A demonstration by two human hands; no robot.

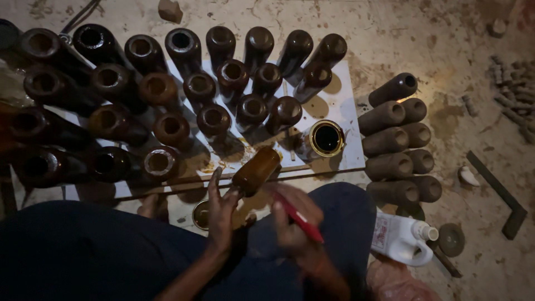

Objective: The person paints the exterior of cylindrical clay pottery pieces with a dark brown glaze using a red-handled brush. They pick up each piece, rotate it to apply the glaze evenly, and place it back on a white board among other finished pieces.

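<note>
Head view: left hand (222, 214) fingers grip a brown pot (256, 170), right hand (294, 218) fingers clasp a red-handled brush (301, 221), tip hidden.

Glazed cups (167, 95) crowd the board (340, 106); bare floor (446, 33) lies open beyond.

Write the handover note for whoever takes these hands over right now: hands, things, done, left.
Left hand: holds a brown pot tilted, mouth away from the body.
Right hand: grips a red-handled brush close to the pot.
Open tin of dark coating stands on the white board, just beyond the pot.
Done: many glossy dark pots stand upright on the board.
Left: a stack of dull grey pots lies on the floor to the right, uncoated. A white plastic jug lies by the right knee.
</note>
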